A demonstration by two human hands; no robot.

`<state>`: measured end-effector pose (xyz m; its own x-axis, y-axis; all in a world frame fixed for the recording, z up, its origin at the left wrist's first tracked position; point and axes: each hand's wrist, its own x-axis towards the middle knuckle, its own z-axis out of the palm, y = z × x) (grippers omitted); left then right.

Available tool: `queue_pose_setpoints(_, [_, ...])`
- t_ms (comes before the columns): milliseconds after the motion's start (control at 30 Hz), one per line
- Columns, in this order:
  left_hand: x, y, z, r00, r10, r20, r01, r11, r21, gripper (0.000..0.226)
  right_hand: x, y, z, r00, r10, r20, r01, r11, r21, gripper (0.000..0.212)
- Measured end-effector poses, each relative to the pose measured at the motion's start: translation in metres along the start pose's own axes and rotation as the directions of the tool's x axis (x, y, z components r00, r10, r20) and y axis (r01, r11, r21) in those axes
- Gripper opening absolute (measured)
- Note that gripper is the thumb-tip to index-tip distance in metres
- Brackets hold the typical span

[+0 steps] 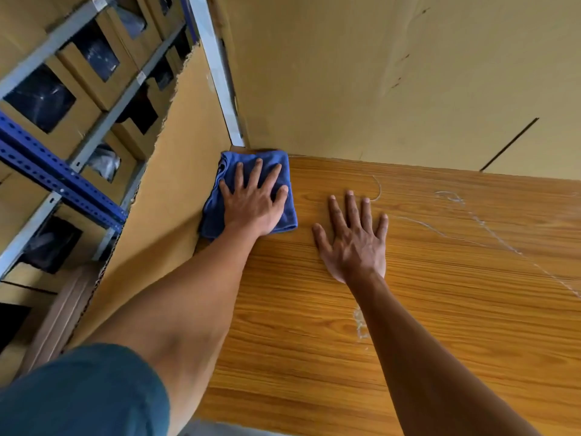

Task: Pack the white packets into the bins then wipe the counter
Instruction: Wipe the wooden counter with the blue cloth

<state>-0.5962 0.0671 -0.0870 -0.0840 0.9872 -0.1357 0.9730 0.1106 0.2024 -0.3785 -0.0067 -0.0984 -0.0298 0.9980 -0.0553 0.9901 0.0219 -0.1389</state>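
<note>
A cardboard wall [393, 73] backs the wooden counter [440, 294], with a shelf rack [56, 171] of boxes to the left. No white packets show on the counter, so the wiping step seems in hand. The left hand [251, 206] presses a folded blue cloth [217, 212] flat into the far left corner, fingers spread. The right hand [355, 240] rests flat beside it, fingers wide, holding nothing. Pale streaks [490, 231] remain rightward; the next stroke likely sweeps there.

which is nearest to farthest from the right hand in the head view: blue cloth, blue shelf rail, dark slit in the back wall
From the right hand, flat on the counter:
1. blue cloth, just to its left, under the left hand.
2. dark slit, up right on the wall.
3. blue shelf rail, far left.
</note>
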Motion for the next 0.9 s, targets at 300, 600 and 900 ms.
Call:
queue_pose_setpoints(300, [-0.047,-0.010,0.009,0.975,0.220,0.034,-0.221,0.974,0.056,0.070,0.006,-0.003,-0.004,1.000,0.014,-0.003,-0.014,1.000,0.003,0.076])
queue_pose_setpoints(600, [-0.029,-0.007,0.014,0.985,0.076,-0.154,-0.066,0.995,0.072,0.075,0.019,-0.005,-0.004,1.000,0.028,0.002,-0.027,0.999,-0.019,0.075])
queue_pose_setpoints(900, [-0.041,0.002,0.014,0.983,-0.012,-0.183,0.025,0.997,0.071,0.075,0.026,-0.004,-0.005,1.000,0.030,0.005,-0.030,0.999,-0.014,0.075])
